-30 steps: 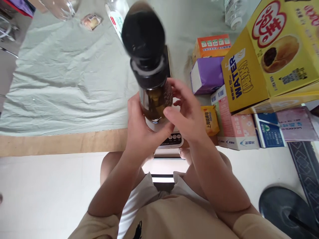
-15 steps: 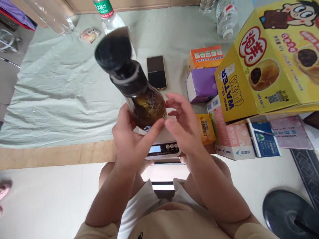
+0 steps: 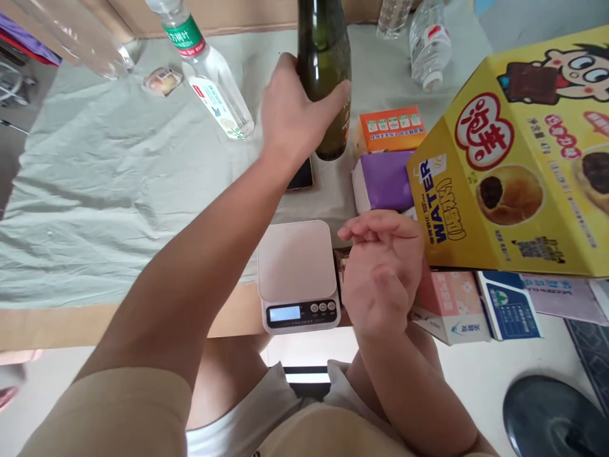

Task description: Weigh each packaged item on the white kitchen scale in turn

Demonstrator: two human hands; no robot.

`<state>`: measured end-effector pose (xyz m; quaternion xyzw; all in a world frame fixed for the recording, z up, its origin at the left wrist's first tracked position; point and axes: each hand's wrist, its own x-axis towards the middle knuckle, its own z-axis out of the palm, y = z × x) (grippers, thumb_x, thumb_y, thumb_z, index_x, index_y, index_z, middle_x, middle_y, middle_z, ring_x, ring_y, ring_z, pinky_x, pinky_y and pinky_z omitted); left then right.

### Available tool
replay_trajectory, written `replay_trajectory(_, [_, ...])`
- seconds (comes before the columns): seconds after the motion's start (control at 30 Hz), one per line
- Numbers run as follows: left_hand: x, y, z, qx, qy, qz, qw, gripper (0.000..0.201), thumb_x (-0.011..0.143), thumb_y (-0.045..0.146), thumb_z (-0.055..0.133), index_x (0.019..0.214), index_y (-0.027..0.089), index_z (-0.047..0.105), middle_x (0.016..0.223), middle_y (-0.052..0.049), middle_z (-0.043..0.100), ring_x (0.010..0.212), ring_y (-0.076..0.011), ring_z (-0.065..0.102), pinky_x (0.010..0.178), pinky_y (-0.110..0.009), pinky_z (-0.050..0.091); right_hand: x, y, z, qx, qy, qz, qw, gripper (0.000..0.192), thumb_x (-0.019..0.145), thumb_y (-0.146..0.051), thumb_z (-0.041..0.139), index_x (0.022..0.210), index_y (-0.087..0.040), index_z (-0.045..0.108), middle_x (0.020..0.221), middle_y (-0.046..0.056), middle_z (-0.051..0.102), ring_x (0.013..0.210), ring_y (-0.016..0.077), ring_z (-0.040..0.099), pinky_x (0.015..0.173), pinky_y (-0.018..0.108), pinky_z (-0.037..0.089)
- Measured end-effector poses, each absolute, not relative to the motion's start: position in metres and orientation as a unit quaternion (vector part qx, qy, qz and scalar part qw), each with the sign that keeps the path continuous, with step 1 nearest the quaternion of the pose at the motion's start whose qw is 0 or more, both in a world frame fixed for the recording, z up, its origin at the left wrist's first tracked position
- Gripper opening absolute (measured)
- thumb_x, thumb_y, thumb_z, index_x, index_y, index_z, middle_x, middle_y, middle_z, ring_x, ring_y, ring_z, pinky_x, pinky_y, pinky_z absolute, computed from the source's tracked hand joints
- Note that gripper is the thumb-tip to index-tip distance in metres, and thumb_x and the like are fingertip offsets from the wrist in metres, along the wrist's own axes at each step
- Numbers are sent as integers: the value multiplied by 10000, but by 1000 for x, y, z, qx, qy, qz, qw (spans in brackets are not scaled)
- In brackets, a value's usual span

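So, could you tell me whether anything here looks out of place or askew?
Nothing is spilled or broken. One clear water bottle leans at a slant on the grey cloth, and the phone is partly hidden beneath the left hand, which grips the dark bottle. The scale overhangs the table edge slightly.

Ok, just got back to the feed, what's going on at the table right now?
A person is seated at the table's edge. Their left hand is wrapped around a dark green bottle that stands upright past the phone, near the orange box. The right hand holds nothing and hovers loosely curled just right of the white kitchen scale, whose platform has nothing on it. A big yellow carton and smaller boxes crowd the right side.
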<state>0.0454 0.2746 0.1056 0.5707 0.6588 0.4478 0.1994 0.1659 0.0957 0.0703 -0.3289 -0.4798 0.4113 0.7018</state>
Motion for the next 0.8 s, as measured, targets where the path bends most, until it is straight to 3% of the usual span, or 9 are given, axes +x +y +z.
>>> replay_trajectory(0.13, [67,286,95,532,712,410,204,616,786,325,923,793,289,308,997,-81,655,1017,-325,620,915,-497,488,165,98,72,-322,-480,415,703,204,975,-480,561,1086,-325,635,990,43,563,937,209,566,840,397,475])
replay_trajectory(0.27, [82,284,88,525,720,398,219,671,786,381,916,786,296,250,996,-74,663,1028,-341,601,923,-504,476,166,98,70,-328,-482,430,689,207,978,-472,559,1121,-340,630,1003,44,575,931,219,550,821,407,448])
replay_trajectory(0.37, [88,282,84,526,708,410,233,718,760,431,928,802,298,223,1066,-94,664,1038,-371,607,888,-530,485,166,98,68,-360,-473,434,677,238,958,-517,580,1116,-347,630,981,46,596,900,230,555,804,416,462])
replay_trajectory(0.47, [92,284,82,509,709,422,244,820,636,435,1017,821,293,232,1160,-106,641,1081,-398,626,879,-552,506,167,97,68,-374,-472,439,666,244,945,-537,593,1102,-355,632,961,44,609,886,235,569,798,422,483])
replay_trajectory(0.57, [92,283,79,515,713,405,248,871,536,452,1073,851,293,277,1148,-91,616,1103,-381,659,909,-550,532,168,95,69,-376,-474,456,653,245,948,-538,610,1116,-363,642,977,43,615,902,233,588,824,431,492])
replay_trajectory(0.67, [84,275,75,549,695,386,258,840,542,545,1054,892,280,338,1146,-98,626,1097,-357,678,903,-519,538,168,93,67,-394,-474,451,645,273,941,-554,604,1128,-356,629,989,50,615,901,232,602,820,432,505])
replay_trajectory(0.8, [39,266,64,585,653,444,184,662,691,538,995,958,277,448,1063,-32,638,941,-215,660,849,-441,563,164,93,62,-426,-451,504,601,244,924,-473,608,1101,-305,617,970,36,632,907,201,628,840,400,536])
